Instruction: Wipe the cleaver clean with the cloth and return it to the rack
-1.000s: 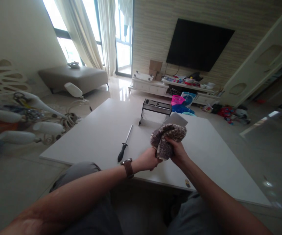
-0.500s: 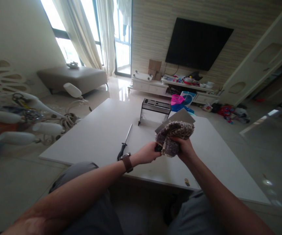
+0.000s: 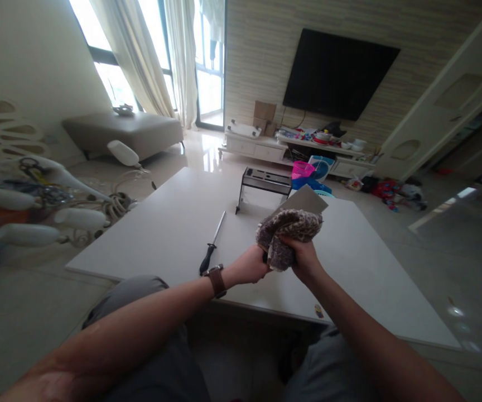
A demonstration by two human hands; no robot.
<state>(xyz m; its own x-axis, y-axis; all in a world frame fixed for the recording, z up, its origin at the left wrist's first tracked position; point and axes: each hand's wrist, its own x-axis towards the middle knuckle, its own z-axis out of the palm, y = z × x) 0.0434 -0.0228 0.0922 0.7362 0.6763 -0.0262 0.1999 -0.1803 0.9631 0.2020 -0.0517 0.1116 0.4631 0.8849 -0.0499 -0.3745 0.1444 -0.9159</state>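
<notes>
My left hand (image 3: pixel 252 264) is closed around the black handle of a cleaver, most of the handle hidden by the fingers. The cleaver's broad grey blade (image 3: pixel 308 200) points away to the upper right. A brown and white fluffy cloth (image 3: pixel 285 237) wraps over the lower part of the blade, and my right hand (image 3: pixel 305 258) grips it, thumb on top. To the left, a sharpening rod with a black handle (image 3: pixel 208 258) lies on the white table (image 3: pixel 161 229). Beyond the hands stands a black-framed knife rack (image 3: pixel 266 180).
Pink (image 3: pixel 302 169) and blue baskets stand behind the table's far edge. A small sticker (image 3: pixel 318 311) is at the near edge. White lamp shades (image 3: pixel 27 235) and coiled cables crowd the left side. A TV cabinet (image 3: pixel 251 147) runs along the far wall.
Both hands, with the cloth and cleaver, have shifted slightly to the left. The cloth sits a little lower along the blade, closer to the handle.
</notes>
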